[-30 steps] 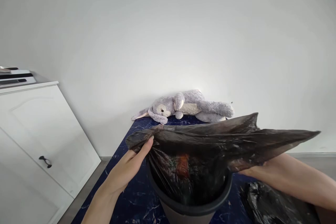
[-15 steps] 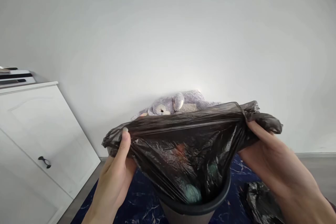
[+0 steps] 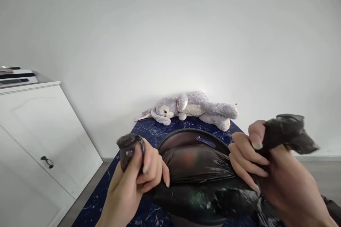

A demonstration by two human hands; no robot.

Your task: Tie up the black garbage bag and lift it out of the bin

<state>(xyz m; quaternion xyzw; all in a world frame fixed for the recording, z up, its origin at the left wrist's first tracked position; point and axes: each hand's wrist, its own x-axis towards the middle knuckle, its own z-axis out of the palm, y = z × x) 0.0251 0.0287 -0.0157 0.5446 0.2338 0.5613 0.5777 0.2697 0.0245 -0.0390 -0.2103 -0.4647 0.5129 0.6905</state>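
Note:
A black plastic garbage bag (image 3: 202,184) sits in a dark round bin (image 3: 186,135) on a dark blue marbled table (image 3: 149,131). My left hand (image 3: 135,181) is closed round the bag's gathered left corner, which sticks up above my fist. My right hand (image 3: 266,170) is closed round the right corner, whose bunched end juts out to the right. The bag's mouth is pulled flat and low between both fists. Faint reddish and greenish shapes show through the plastic.
A grey plush rabbit (image 3: 191,110) lies at the table's far edge against the white wall. A white cabinet (image 3: 34,142) with a black handle stands at the left, flat dark items on top. More black plastic (image 3: 330,205) shows at the lower right.
The bag's rim was held up and spread wide; both hands have since bunched its two corners into fists and pulled them down and apart, flattening the mouth and exposing the bin's far rim.

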